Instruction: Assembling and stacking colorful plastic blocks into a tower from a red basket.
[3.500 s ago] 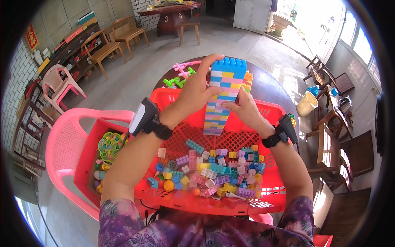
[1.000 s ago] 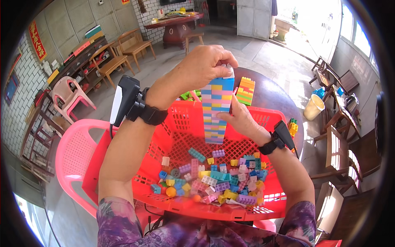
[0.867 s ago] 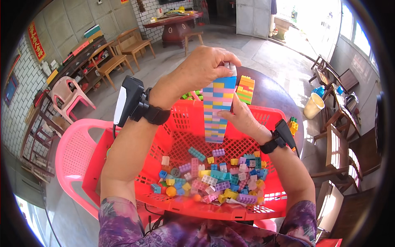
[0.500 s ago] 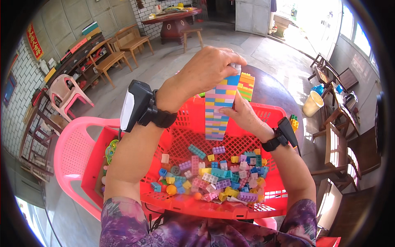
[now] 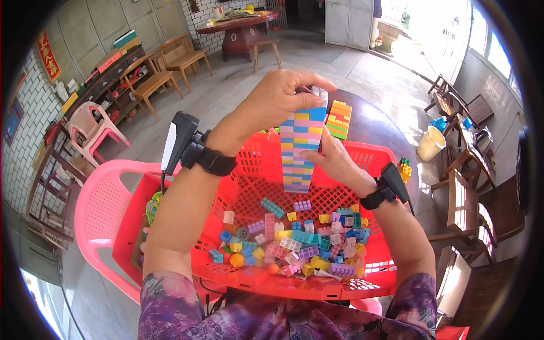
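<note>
A tall tower of toy building bricks (image 5: pixel 298 150), in layers of blue, yellow, pink, white and lilac, stands upright over the far part of a red plastic basket (image 5: pixel 249 280). My right hand (image 5: pixel 334 156) is closed round the tower's right side, thumb across its near face. At the top, my left hand (image 5: pixel 283 96) has its thumb and fingers about a white toy brick (image 5: pixel 319 93) whose studs show. Its far fingers are partly hidden. Loose toy bricks (image 5: pixel 306 252) of several colours lie heaped in the basket, with an orange ball (image 5: pixel 237 260) among them.
Behind the basket, a yellow, red and green brick block (image 5: pixel 339 119) stands on a dark round table (image 5: pixel 377 122). A pink plastic chair (image 5: pixel 105 209) is at left, with a red box (image 5: pixel 127 243) on it. Wooden seats and a cream bucket (image 5: pixel 430 143) are at right.
My left hand has drawn slightly down and left at the tower's top, and more of the white brick shows. The right hand keeps its hold on the tower.
</note>
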A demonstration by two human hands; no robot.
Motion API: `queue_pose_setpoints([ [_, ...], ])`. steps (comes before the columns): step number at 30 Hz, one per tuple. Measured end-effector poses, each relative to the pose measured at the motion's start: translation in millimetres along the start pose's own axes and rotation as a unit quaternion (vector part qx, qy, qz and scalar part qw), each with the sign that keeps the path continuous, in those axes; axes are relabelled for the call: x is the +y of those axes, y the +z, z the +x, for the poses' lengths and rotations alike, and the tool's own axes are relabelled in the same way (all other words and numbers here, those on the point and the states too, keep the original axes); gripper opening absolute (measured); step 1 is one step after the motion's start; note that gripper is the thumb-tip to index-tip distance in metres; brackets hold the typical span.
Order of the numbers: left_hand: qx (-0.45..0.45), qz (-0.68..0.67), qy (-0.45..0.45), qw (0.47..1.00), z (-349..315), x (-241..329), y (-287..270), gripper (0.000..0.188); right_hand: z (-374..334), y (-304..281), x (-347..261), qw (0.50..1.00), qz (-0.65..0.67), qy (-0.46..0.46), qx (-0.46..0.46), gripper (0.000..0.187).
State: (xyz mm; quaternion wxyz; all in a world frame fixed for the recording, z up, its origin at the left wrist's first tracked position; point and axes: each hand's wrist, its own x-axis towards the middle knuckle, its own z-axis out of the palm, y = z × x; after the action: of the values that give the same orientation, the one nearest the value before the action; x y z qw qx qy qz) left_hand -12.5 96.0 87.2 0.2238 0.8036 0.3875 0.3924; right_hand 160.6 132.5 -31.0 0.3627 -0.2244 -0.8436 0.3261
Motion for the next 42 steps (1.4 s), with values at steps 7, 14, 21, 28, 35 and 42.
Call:
queue_pose_setpoints([
  [7,0.01,0.009,0.005,1.0,3.7,1.1,6.0,0.027,0.7,-2.2,5.5,1.0,0.017,0.0,0.011,0.051],
  [14,0.147,0.147,0.112,0.972,-0.6,0.7,18.3,0.032,2.8,-1.7,12.7,0.999,0.036,-0.011,0.011,0.052],
  [21,0.231,0.219,0.149,0.936,-66.1,11.9,33.7,0.02,-0.1,-4.4,16.6,0.999,0.035,-0.016,0.021,0.051],
  [28,-0.068,0.082,-0.082,0.991,-121.2,-67.0,82.6,0.018,4.1,0.8,25.7,0.998,0.002,-0.04,0.039,0.048],
  [35,-0.204,0.247,0.022,0.947,-161.2,-110.5,133.1,0.046,9.5,-1.5,8.1,1.0,-0.026,0.002,0.012,0.05],
  [42,-0.214,0.274,0.027,0.937,-168.1,-111.5,145.0,0.028,7.0,0.9,16.1,0.999,-0.018,-0.035,0.024,0.045],
])
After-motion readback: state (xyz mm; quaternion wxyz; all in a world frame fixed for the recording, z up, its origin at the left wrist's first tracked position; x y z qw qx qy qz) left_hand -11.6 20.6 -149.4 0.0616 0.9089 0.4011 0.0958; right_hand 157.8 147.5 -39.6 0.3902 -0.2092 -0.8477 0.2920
